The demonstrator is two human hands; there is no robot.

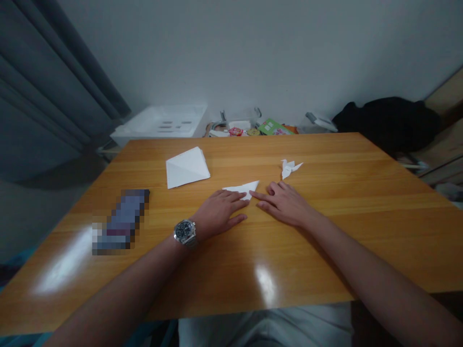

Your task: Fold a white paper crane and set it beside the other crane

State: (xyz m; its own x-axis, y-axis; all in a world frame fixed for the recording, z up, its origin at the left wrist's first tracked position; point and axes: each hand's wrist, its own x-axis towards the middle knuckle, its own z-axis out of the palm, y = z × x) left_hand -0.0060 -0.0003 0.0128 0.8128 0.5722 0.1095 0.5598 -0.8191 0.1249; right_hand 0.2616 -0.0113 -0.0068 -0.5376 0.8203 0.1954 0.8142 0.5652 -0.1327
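A small folded piece of white paper (249, 187) lies flat on the wooden table, its pointed corner toward the upper right. My left hand (222, 213), with a metal watch (184, 233) on its wrist, rests over the paper's near left part, fingers stretched out and hiding some of it. From the right, my right hand (284, 203) touches the paper's edge with an extended index finger; its other fingers are partly curled and hold nothing. Just beyond the right hand sits a folded white paper crane (289, 168).
A stack of white paper sheets (188, 167) lies at the back left of the table (307, 270). Nearer on the left is a pixelated, phone-like object (125, 219). Behind the table are a white foam tray (170, 120), a green packet (273, 127) and black cloth (387, 123).
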